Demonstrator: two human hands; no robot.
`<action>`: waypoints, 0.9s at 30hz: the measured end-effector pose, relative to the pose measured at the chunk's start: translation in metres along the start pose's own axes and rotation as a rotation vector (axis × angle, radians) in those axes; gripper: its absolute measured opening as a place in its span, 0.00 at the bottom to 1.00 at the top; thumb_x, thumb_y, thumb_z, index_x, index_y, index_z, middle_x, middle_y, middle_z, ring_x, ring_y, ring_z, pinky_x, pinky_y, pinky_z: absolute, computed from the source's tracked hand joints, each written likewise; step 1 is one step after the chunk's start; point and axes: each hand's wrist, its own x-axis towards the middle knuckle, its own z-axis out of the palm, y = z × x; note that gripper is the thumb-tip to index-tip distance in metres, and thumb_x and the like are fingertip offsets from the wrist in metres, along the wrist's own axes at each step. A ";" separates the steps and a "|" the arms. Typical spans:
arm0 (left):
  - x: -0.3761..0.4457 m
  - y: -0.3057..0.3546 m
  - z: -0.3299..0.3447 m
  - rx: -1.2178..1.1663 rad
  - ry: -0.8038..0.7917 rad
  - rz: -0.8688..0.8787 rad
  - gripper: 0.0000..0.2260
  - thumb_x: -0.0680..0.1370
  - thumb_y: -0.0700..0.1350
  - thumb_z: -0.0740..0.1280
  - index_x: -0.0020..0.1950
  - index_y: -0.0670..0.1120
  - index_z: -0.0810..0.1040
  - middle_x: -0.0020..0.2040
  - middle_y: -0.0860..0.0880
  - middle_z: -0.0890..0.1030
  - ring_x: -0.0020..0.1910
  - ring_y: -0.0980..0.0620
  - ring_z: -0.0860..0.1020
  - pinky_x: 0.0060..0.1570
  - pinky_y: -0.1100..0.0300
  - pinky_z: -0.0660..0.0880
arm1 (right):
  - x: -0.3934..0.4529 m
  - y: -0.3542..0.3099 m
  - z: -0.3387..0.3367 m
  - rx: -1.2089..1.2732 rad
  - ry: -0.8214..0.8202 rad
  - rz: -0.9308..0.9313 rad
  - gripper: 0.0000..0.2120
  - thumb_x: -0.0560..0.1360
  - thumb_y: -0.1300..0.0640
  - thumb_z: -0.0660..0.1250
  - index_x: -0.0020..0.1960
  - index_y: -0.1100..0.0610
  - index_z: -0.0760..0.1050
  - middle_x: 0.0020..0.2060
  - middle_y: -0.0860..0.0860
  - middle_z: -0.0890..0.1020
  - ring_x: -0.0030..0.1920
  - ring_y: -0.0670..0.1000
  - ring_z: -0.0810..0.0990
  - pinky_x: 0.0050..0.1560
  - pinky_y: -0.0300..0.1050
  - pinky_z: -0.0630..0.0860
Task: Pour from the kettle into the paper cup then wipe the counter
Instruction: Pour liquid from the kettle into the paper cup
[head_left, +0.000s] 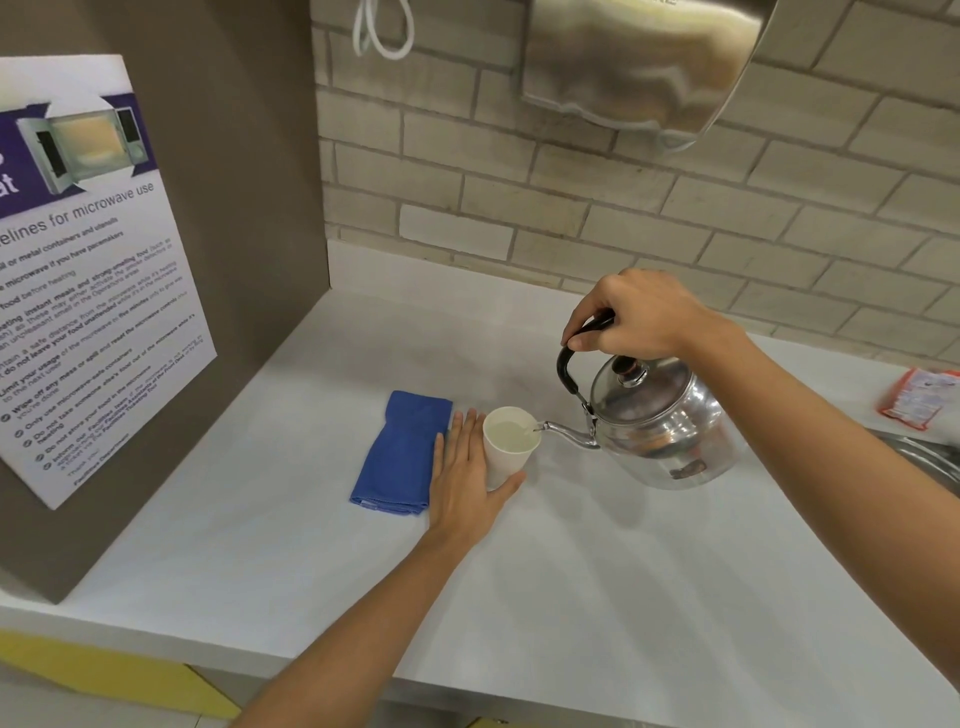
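Pouring stage, seen from the head camera. The right hand (631, 312) is closed around the black handle (571, 358) of the steel kettle (665, 421), which is lifted clear of the white counter (623, 571) and tilted so that its spout (563, 434) reaches the rim of the paper cup (509, 447). The cup stands upright on the counter and already holds pale liquid to a level near the top. The left hand (467, 483) lies open and flat-fingered against the cup's left side, thumb curved round the front near the base; it steadies the cup rather than clasping it. A folded blue cloth (402, 452) lies just beside this hand, untouched, so wiping is not yet begun.

Likely hazards, as a judgement: the level looks high, so further tilt could overflow the rim onto the steadying hand; if the contents are hot, this means a scald. The cup is light and only loosely braced, so a knock from the spout could tip it toward the cloth. The lid (636, 382) rests on the tilted kettle; whether it is secure cannot be told.
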 end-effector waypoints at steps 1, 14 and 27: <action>0.000 0.000 0.000 0.004 0.000 0.002 0.43 0.75 0.65 0.62 0.79 0.44 0.47 0.80 0.47 0.54 0.80 0.50 0.47 0.77 0.53 0.40 | 0.000 0.000 0.000 -0.002 0.004 -0.002 0.07 0.71 0.44 0.70 0.48 0.40 0.84 0.31 0.39 0.76 0.37 0.47 0.75 0.33 0.42 0.66; 0.001 -0.002 0.001 0.004 -0.002 0.000 0.43 0.75 0.66 0.62 0.79 0.45 0.48 0.80 0.47 0.55 0.80 0.50 0.47 0.77 0.52 0.42 | 0.003 -0.001 0.001 -0.002 0.023 -0.017 0.07 0.70 0.44 0.70 0.46 0.40 0.84 0.27 0.35 0.71 0.32 0.43 0.70 0.30 0.38 0.63; 0.000 -0.001 0.000 0.007 -0.005 0.002 0.42 0.75 0.66 0.61 0.79 0.45 0.48 0.80 0.48 0.53 0.80 0.51 0.45 0.76 0.54 0.39 | 0.004 -0.002 -0.001 0.004 0.013 0.000 0.07 0.70 0.44 0.71 0.46 0.40 0.84 0.26 0.35 0.71 0.30 0.40 0.69 0.31 0.38 0.63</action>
